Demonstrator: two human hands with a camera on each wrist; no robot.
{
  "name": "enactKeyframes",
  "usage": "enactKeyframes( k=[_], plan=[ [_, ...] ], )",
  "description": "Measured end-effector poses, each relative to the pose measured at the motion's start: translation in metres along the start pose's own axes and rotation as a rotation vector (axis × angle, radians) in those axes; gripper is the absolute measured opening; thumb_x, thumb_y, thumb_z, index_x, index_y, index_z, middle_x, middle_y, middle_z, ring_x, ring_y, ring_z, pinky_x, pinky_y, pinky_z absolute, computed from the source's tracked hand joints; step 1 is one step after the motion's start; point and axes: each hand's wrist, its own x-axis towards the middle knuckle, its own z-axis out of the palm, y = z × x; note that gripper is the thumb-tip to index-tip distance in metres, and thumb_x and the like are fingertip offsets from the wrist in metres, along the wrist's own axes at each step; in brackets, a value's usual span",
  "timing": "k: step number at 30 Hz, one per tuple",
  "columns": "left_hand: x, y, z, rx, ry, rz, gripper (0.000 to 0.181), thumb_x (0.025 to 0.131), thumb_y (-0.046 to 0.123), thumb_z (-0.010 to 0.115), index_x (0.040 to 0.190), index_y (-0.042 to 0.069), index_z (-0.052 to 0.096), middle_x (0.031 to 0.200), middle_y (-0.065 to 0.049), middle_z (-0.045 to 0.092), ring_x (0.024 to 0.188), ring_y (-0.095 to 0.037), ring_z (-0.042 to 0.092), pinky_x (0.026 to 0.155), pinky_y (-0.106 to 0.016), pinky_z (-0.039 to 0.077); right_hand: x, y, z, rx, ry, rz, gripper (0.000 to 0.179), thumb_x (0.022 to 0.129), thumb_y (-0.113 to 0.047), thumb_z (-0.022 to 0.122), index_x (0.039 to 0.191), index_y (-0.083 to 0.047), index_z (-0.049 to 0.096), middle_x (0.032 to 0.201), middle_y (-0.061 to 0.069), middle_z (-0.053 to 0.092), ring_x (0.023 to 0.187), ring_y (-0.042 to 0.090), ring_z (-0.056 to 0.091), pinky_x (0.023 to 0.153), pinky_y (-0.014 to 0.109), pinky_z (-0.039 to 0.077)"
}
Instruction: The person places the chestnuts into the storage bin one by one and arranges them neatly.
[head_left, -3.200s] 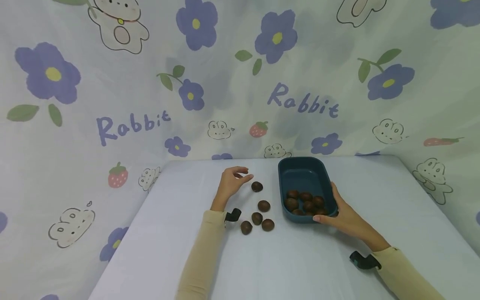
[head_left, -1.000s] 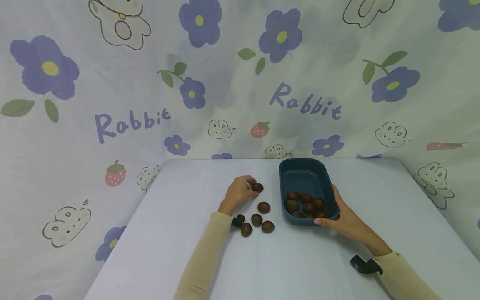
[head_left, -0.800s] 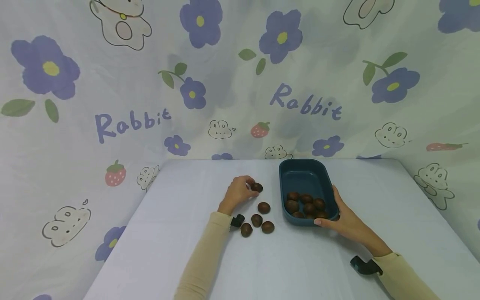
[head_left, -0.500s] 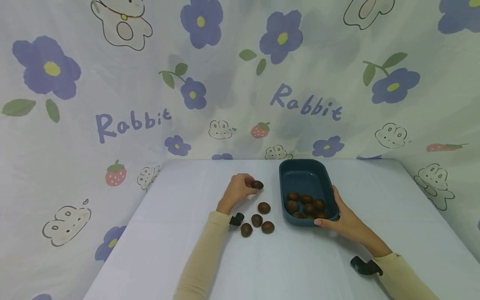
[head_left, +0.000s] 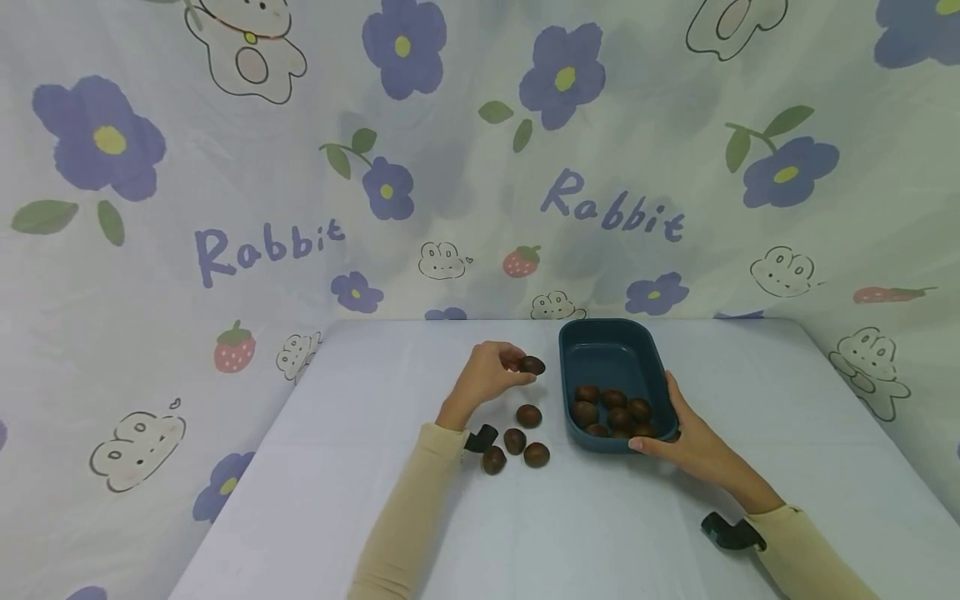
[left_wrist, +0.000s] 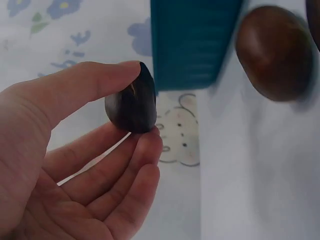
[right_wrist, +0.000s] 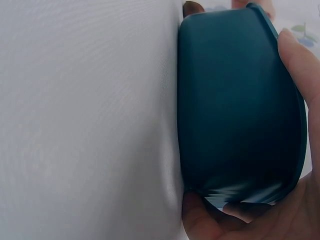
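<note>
A brown chestnut (head_left: 532, 366) is pinched between the thumb and fingers of my left hand (head_left: 486, 372), just left of the dark teal box (head_left: 609, 320). In the left wrist view the same chestnut (left_wrist: 134, 102) looks dark and glossy, with the box wall (left_wrist: 192, 50) close behind it. My right hand (head_left: 697, 442) grips the near right corner of the box, thumb over its rim. In the right wrist view its fingers (right_wrist: 200, 220) curl around the box's outer side (right_wrist: 235, 105). Several chestnuts (head_left: 617, 417) lie in the near end of the box.
Several loose chestnuts (head_left: 528, 416) lie on the white table (head_left: 570, 533), left of the box and near the left wrist's black camera (head_left: 482, 438). Behind the table hangs a cloth (head_left: 465, 183) printed with flowers and rabbits.
My left hand has taken hold of the farthest loose chestnut, lifted it and carried it right toward the box. The right hand and the box have stayed in place.
</note>
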Motion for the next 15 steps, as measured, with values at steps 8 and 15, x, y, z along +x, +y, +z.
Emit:
enactKeyframes(
  k=[8, 15],
  plan=[
    [-0.003, 0.016, 0.001, -0.046, -0.006, 0.040, 0.037, 0.084, 0.029, 0.086, 0.113, 0.007, 0.077, 0.102, -0.005, 0.078, 0.091, -0.015, 0.068, 0.085, -0.034, 0.057, -0.001, -0.003, -0.002, 0.000, 0.001, -0.007, 0.130, 0.087, -0.047, 0.079, 0.163, -0.022, -0.023, 0.172, 0.027, -0.003, 0.152, 0.063, 0.015, 0.111, 0.080, 0.026],
    [-0.004, 0.019, 0.004, -0.112, 0.030, 0.021, 0.037, 0.083, 0.031, 0.087, 0.112, 0.009, 0.077, 0.102, -0.005, 0.078, 0.092, -0.016, 0.069, 0.085, -0.034, 0.057, -0.001, 0.000, 0.000, 0.020, 0.003, -0.027, 0.129, 0.087, -0.045, 0.080, 0.163, -0.018, -0.021, 0.173, 0.026, -0.004, 0.153, 0.062, 0.013, 0.111, 0.081, 0.024]
  ],
)
